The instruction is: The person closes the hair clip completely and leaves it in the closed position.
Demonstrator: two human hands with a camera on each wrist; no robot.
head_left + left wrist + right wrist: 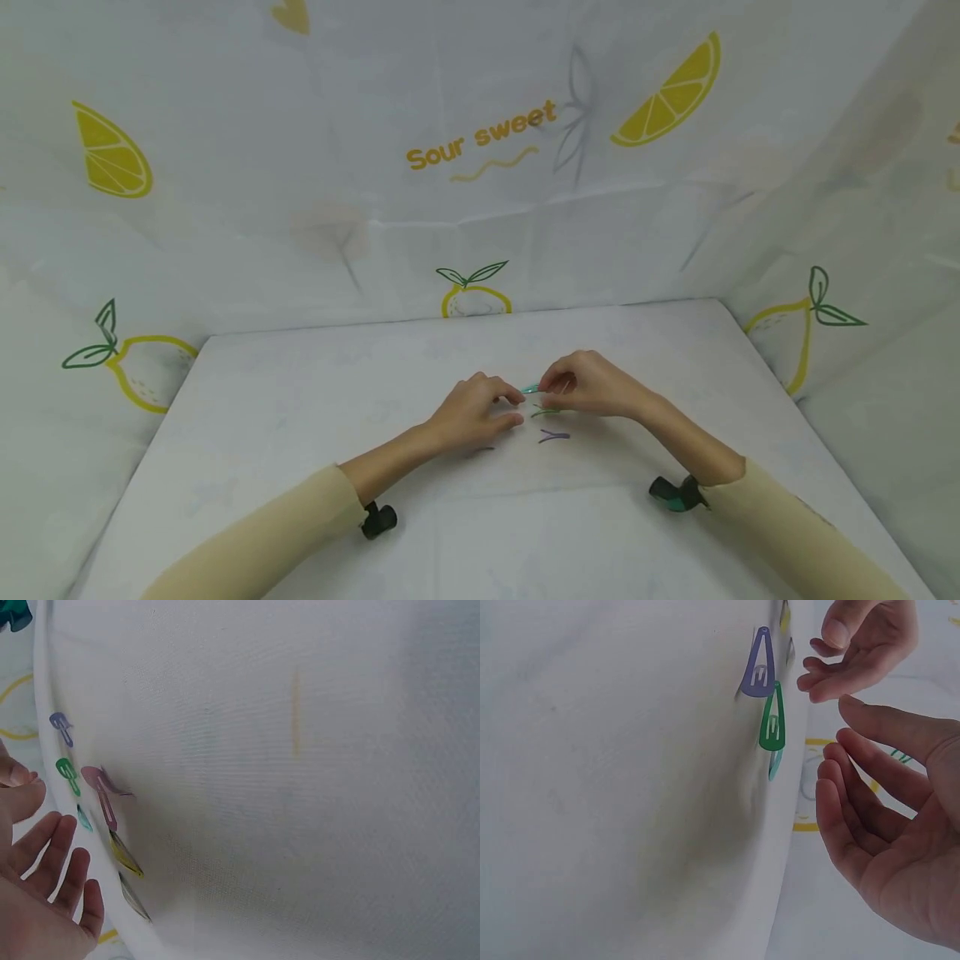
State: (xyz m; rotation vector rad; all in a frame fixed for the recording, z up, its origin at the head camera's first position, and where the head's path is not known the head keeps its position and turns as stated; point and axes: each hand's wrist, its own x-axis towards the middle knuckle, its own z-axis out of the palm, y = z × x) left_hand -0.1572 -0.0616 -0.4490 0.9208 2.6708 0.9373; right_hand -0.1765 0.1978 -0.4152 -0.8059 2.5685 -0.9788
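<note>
Purple snap clip [757,688], green snap clip [772,737] & teal snap clip [775,763] on white worktop [285,383], nr L hand [478,410] & R hand [596,385], fingers loosely curved, thumbs apart. L wrist cam adds yellow clip [124,856], unseen in head view.

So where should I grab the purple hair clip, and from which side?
Probably pinch the purple hair clip by its joined right end, coming from above and the right. In the head view its two arms fork leftward, leaving that end a single narrow stem. The green hair clip sits just beyond it.
</note>
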